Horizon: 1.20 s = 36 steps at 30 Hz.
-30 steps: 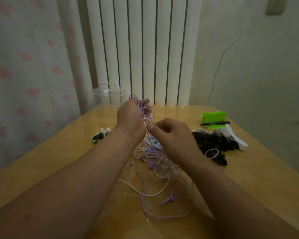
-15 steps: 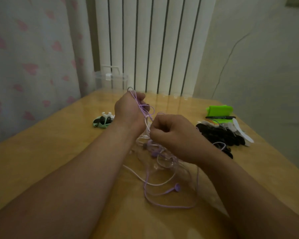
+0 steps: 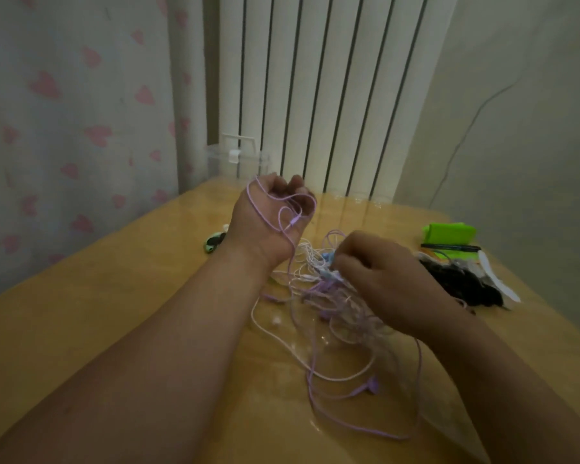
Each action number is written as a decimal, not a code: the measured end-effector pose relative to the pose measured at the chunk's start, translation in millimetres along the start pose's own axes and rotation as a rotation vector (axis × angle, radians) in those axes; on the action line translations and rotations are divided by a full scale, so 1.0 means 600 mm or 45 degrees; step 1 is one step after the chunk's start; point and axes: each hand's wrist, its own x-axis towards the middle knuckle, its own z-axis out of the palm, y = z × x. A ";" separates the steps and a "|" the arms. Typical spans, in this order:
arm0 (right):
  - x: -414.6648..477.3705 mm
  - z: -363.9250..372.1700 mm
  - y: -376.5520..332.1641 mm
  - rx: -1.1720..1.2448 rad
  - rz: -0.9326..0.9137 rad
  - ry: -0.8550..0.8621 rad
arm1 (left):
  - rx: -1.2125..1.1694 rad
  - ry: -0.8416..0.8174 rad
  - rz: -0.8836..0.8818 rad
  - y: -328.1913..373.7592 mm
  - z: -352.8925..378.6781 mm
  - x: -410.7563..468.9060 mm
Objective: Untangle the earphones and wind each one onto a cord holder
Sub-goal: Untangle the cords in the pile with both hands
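Earphone tangle [image 3: 332, 296] is lying mid-table [image 3: 114, 313], purple and white loops piled between my forearms, with one purple cord [image 3: 253, 209] running up out of it. My left hand [image 3: 265, 226] is holding that cord above the table, fingers curled, the cord looping over the back of the hand. My right hand [image 3: 385, 279] is pinching into the top of the tangle with curled fingers, a black pile [image 3: 459, 286] lying just to its right.

A white ribbed radiator [image 3: 318, 88] is seen straight beyond the fingers [image 3: 277, 186] of the left hand [image 3: 265, 217], with a heart-printed curtain [image 3: 74, 112] hung to their left, a plain wall [image 3: 523, 135] (a thin dark line is traced down it) to their right, and a glossy, dimly lit wooden table [image 3: 81, 316] spread beneath them.
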 end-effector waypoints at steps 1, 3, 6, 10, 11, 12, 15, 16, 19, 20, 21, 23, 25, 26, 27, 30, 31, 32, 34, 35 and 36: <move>0.002 0.002 0.000 0.101 0.013 0.211 | 0.027 -0.026 -0.031 -0.007 0.004 -0.003; 0.005 0.002 -0.004 0.291 0.065 0.413 | 0.064 -0.072 -0.088 -0.023 0.009 -0.009; 0.006 0.004 -0.011 0.625 0.208 0.347 | 0.155 -0.148 -0.100 -0.043 0.014 -0.019; 0.001 0.026 -0.020 0.690 0.320 0.217 | 0.407 -0.277 -0.057 -0.071 0.020 -0.029; 0.002 0.029 -0.019 0.683 0.330 0.225 | 0.465 -0.294 -0.048 -0.078 0.021 -0.030; 0.004 0.029 -0.017 0.690 0.336 0.235 | 0.493 -0.311 -0.043 -0.080 0.021 -0.032; 0.009 0.008 -0.001 0.686 0.338 0.304 | 0.463 -0.310 -0.069 -0.073 0.021 -0.032; 0.011 -0.004 0.005 0.668 0.320 0.350 | 0.464 -0.291 -0.068 -0.067 0.020 -0.030; 0.014 -0.037 0.022 0.667 0.228 0.494 | 0.443 -0.250 -0.085 -0.052 0.015 -0.027; 0.014 -0.045 0.027 0.667 0.206 0.526 | 0.443 -0.251 -0.099 -0.050 0.015 -0.027; 0.015 -0.049 0.031 0.666 0.194 0.536 | 0.440 -0.253 -0.109 -0.051 0.015 -0.026; 0.015 -0.044 0.031 0.668 0.195 0.492 | 0.409 -0.272 -0.121 -0.054 0.017 -0.029; 0.014 -0.031 0.026 0.633 0.197 0.419 | 0.346 -0.285 -0.133 -0.059 0.022 -0.030; 0.014 -0.025 0.024 0.607 0.191 0.389 | 0.316 -0.286 -0.143 -0.059 0.023 -0.032; 0.014 -0.020 0.022 0.586 0.182 0.368 | 0.294 -0.286 -0.151 -0.059 0.024 -0.032; 0.013 -0.015 0.021 0.514 0.156 0.359 | 0.281 -0.279 -0.149 -0.059 0.024 -0.032; 0.013 -0.014 0.021 0.497 0.145 0.358 | 0.281 -0.274 -0.148 -0.060 0.024 -0.033; 0.012 -0.013 0.019 0.496 0.139 0.358 | 0.283 -0.274 -0.150 -0.062 0.025 -0.034; 0.011 -0.010 0.016 0.538 0.150 0.368 | 0.282 -0.280 -0.152 -0.064 0.028 -0.037; 0.010 -0.009 0.015 0.574 0.157 0.375 | 0.278 -0.283 -0.149 -0.065 0.029 -0.038; 0.010 -0.008 0.013 0.615 0.163 0.373 | 0.274 -0.283 -0.144 -0.065 0.030 -0.039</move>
